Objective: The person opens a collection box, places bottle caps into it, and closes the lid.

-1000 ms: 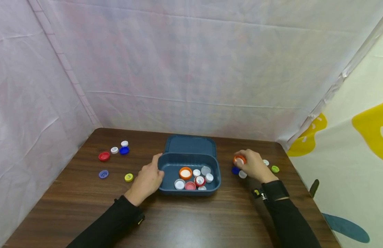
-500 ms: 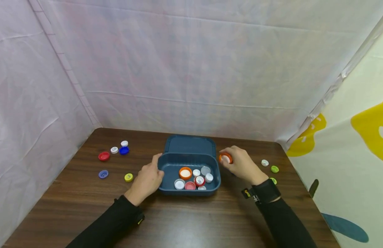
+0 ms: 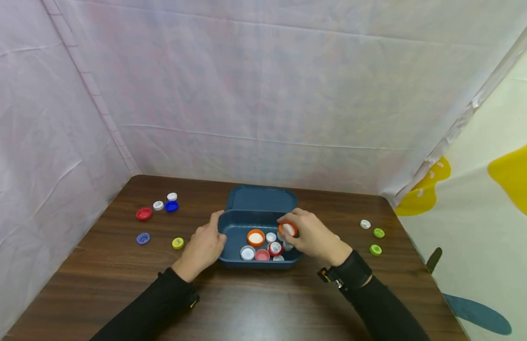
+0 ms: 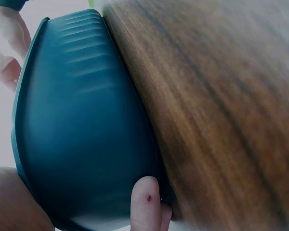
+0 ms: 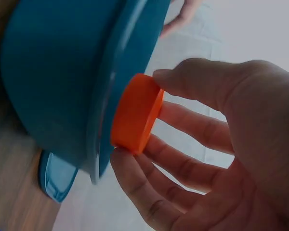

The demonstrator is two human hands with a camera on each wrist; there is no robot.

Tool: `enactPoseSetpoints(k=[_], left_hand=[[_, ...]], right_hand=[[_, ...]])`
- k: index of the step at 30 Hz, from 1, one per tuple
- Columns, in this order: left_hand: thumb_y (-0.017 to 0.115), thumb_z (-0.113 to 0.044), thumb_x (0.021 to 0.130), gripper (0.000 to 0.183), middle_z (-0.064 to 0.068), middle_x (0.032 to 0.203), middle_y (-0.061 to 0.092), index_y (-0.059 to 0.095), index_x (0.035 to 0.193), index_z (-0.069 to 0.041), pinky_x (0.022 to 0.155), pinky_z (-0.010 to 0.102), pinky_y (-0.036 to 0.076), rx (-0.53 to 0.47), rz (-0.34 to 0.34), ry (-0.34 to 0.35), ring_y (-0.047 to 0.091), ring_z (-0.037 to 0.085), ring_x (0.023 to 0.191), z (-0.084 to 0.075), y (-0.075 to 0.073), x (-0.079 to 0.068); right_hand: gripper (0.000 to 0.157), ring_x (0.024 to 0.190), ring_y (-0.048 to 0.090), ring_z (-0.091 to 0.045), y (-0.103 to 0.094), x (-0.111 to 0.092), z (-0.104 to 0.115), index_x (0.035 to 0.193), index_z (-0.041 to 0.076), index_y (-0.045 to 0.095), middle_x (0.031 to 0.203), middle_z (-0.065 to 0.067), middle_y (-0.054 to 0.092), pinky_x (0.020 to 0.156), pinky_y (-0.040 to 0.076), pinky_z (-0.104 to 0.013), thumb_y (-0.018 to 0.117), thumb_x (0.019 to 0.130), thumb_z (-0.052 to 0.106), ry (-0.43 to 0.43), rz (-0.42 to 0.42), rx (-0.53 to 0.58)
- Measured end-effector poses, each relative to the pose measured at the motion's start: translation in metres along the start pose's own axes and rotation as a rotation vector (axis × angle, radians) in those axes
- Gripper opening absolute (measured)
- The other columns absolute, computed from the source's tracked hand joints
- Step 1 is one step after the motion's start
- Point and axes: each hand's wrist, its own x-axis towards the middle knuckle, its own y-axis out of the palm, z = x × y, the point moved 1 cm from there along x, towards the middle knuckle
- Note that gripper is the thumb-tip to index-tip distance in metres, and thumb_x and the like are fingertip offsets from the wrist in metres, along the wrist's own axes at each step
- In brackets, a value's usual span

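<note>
Six loose caps (image 3: pixel 144 214) lie on the left of the brown table (image 3: pixel 255 308); next, the left hand (image 3: pixel 202 247) grips the left end of the blue box (image 3: pixel 255 265), inside which sits a cluster of small lids (image 3: pixel 247 253); above the box's right part, an orange cap (image 3: pixel 287 229) is pinched by the right hand (image 3: pixel 313 234); farther right lie one white cap (image 3: pixel 365 224) and two green caps (image 3: pixel 376 250)

A brown wood-grain table (image 3: pixel 255 303) fills the lower part of the head view. A pale, creased sheet (image 3: pixel 259 94) hangs across the top centre; another sheet (image 3: pixel 37 142) covers the left side. At right, a whitish printed cloth (image 3: pixel 502 104) bears two yellow shapes (image 3: pixel 508 168), a dark green mark (image 3: pixel 434 259) and, lower right, a blue-grey oval (image 3: pixel 478 312).
</note>
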Motion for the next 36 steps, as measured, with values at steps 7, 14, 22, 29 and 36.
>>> enactPoseSetpoints(k=[7,14,22,29,36], left_hand=[[0.060,-0.008,0.111,0.072,0.008,0.090,0.066,0.034,0.178,-0.012,0.057,0.032,0.050,0.013,-0.019,0.016,0.063,0.020,0.066,0.000,-0.001,0.000],[0.060,-0.008,0.112,0.072,0.009,0.091,0.067,0.033,0.179,-0.012,0.057,0.033,0.050,0.003,-0.010,0.006,0.064,0.020,0.066,-0.002,-0.001,0.000],[0.060,-0.008,0.112,0.071,0.010,0.094,0.067,0.034,0.178,-0.012,0.058,0.033,0.051,0.006,-0.006,0.001,0.064,0.021,0.068,-0.002,-0.001,-0.001],[0.059,-0.008,0.112,0.072,0.010,0.093,0.067,0.033,0.179,-0.012,0.058,0.033,0.051,0.011,-0.006,0.006,0.064,0.021,0.068,-0.001,-0.001,-0.001],[0.060,-0.009,0.114,0.071,0.010,0.093,0.067,0.032,0.179,-0.013,0.058,0.032,0.053,0.006,0.006,-0.006,0.065,0.020,0.068,-0.001,-0.001,-0.001]], right_hand=[[0.026,0.100,0.073,-0.024,0.005,-0.004,0.008,0.131,0.008,0.083,0.127,-0.011,0.080,0.081,0.060,-0.027,0.084,0.105,0.016,0.015,0.137,0.017],[0.028,0.110,0.077,-0.030,0.004,-0.005,0.009,0.132,0.006,0.083,0.130,-0.014,0.080,0.085,0.064,-0.029,0.084,0.107,0.016,0.042,0.157,0.040],[0.027,0.108,0.079,-0.028,0.003,-0.007,0.005,0.133,0.007,0.083,0.126,-0.012,0.082,0.090,0.067,-0.037,0.083,0.108,0.017,0.047,0.097,0.017],[0.028,0.101,0.077,-0.021,-0.002,-0.009,-0.007,0.134,0.009,0.083,0.124,-0.009,0.081,0.087,0.066,-0.035,0.085,0.107,0.015,0.078,0.018,0.009],[0.029,0.105,0.078,-0.027,-0.006,-0.013,-0.033,0.134,0.006,0.083,0.122,-0.012,0.081,0.089,0.067,-0.044,0.085,0.106,0.013,0.140,-0.079,0.005]])
